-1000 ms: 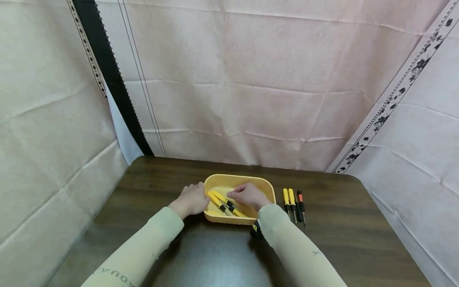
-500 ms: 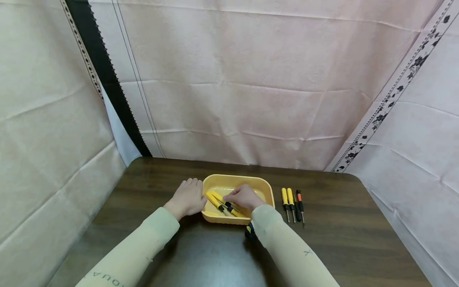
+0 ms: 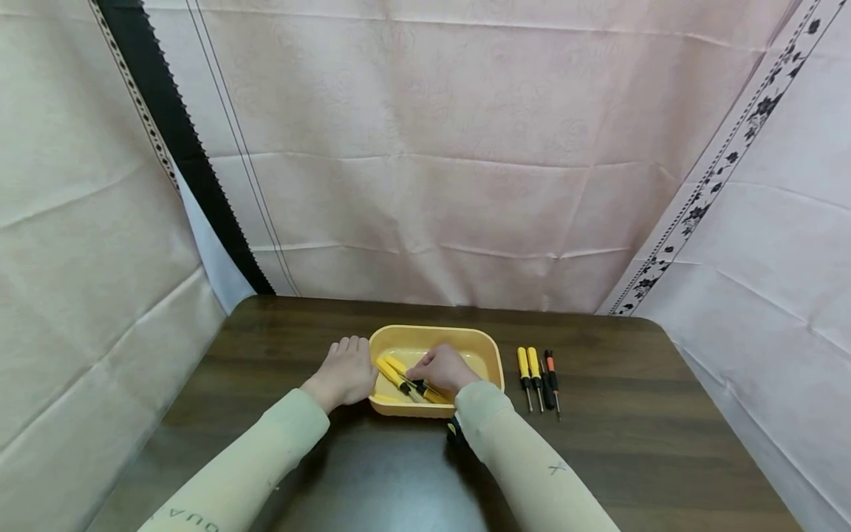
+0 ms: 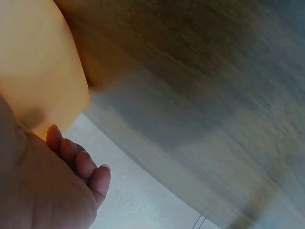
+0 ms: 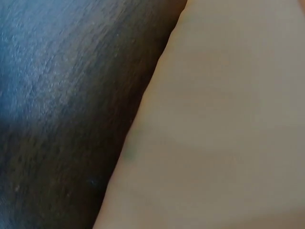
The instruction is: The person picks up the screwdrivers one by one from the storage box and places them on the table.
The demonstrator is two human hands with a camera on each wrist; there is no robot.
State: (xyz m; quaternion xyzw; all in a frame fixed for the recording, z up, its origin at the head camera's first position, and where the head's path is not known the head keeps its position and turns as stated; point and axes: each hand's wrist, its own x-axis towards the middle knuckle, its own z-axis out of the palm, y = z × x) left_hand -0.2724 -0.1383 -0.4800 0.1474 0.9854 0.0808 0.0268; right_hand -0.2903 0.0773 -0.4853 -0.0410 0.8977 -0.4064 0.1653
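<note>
We find one rounded yellow tray (image 3: 428,338) sitting flat on the table (image 3: 638,421); yellow-and-black screwdrivers (image 3: 390,371) lie jumbled in its near-left part.

Makeshift cloth-walled work area, home/lab unclear: creased lt-pink fabric sheet (image 3: 425,148) hung @ 12 o'clock, cream fabric sheet (image 3: 80,258) @ 9, wht fabric sheet (image 3: 784,222) @ 3, round-cornered dk-brn wood-grain table (image 3: 631,414) @ 6.

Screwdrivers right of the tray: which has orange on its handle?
The rightmost screwdriver, its handle orange and black. The leftmost screwdriver and its neighbour have yellow on theirs; the remaining screwdriver looks black.
</note>
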